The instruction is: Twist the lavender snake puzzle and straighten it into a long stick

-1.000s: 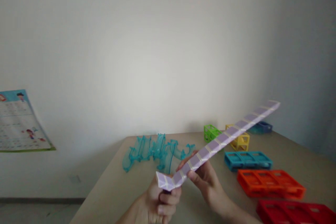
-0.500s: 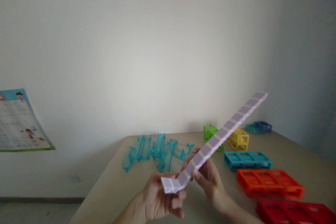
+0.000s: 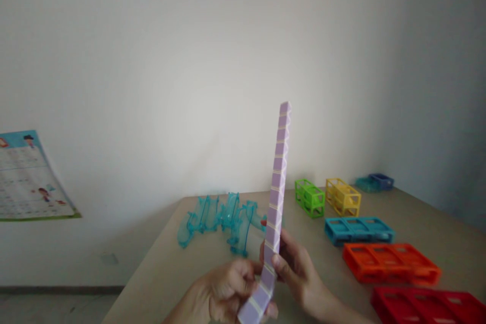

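A long lilac snake puzzle (image 3: 278,177), made of wedge-shaped segments with pale seams, stands nearly upright before me, bent near its lower end. My right hand (image 3: 298,271) grips it just above the bend, thumb on the front face and fingers behind. Around the short bottom part, my left hand (image 3: 231,286) is closed, its fingers partly hidden behind the segments. Behind the puzzle, several clear turquoise plastic pieces (image 3: 207,215) lie on the table (image 3: 159,273).
To the right are a green frame block (image 3: 309,197), a yellow one (image 3: 342,197), a teal rack (image 3: 359,231), an orange rack (image 3: 391,263) and a red rack (image 3: 429,306). A dark blue basket (image 3: 381,182) stands far right. A poster (image 3: 34,177) hangs on the left wall.
The snake puzzle's long part has swung from leaning right to nearly upright. Its short end now points down toward me, and my left hand has turned with fingers curled around it.
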Available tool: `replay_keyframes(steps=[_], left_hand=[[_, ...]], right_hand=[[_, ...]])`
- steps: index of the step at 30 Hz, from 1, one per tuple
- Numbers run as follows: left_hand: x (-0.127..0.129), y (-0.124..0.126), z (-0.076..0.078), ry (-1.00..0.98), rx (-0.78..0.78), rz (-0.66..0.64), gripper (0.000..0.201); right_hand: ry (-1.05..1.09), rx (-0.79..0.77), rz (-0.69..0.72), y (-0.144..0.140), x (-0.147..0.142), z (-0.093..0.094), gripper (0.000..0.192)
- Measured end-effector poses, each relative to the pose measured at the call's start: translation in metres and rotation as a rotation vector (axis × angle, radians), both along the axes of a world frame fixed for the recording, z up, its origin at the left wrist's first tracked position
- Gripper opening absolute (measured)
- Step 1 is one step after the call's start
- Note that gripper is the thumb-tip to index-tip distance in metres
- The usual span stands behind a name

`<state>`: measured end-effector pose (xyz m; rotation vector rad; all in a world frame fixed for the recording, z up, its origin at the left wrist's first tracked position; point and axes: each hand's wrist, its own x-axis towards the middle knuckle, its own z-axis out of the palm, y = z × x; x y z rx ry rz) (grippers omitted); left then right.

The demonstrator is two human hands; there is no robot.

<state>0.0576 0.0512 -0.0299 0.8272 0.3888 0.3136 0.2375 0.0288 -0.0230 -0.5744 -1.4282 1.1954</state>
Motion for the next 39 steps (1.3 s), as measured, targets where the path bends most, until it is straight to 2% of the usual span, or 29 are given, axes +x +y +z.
replay_keyframes(steps=[5,9,14,20,23,26,32,35,39], left_hand=[[-0.004,0.001,-0.006,0.085,0.039,0.065,0.037],[-0.002,0.003,-0.002,0.046,0.021,0.067,0.034],[0.003,0.006,0.005,-0.072,-0.106,0.057,0.034],[0.005,0.01,0.001,-0.078,-0.286,-0.105,0.027],[0.006,0.011,0.0,-0.056,-0.35,-0.109,0.026],[0.007,0.01,0.001,-0.061,-0.339,-0.081,0.026],[0.012,0.003,0.002,-0.09,-0.174,0.089,0.026],[0.014,0.0,0.002,-0.067,-0.094,0.174,0.02],[0.017,-0.001,0.001,0.019,0.05,0.41,0.027]], right_hand=[[-0.001,0.006,0.03,0.002,-0.001,0.0,0.044],[0.063,0.014,0.011,0.005,-0.002,-0.003,0.042],[0.138,0.021,0.012,0.007,0.0,-0.002,0.034],[0.096,0.007,0.102,0.004,0.0,0.001,0.029],[0.088,0.024,0.109,0.003,0.0,0.0,0.03],[0.074,0.055,0.08,0.004,0.001,-0.002,0.033],[0.031,0.08,-0.098,0.011,0.003,-0.001,0.034],[0.063,0.047,-0.135,0.013,0.003,0.0,0.036],[0.112,-0.015,-0.137,0.016,0.004,0.001,0.039]])
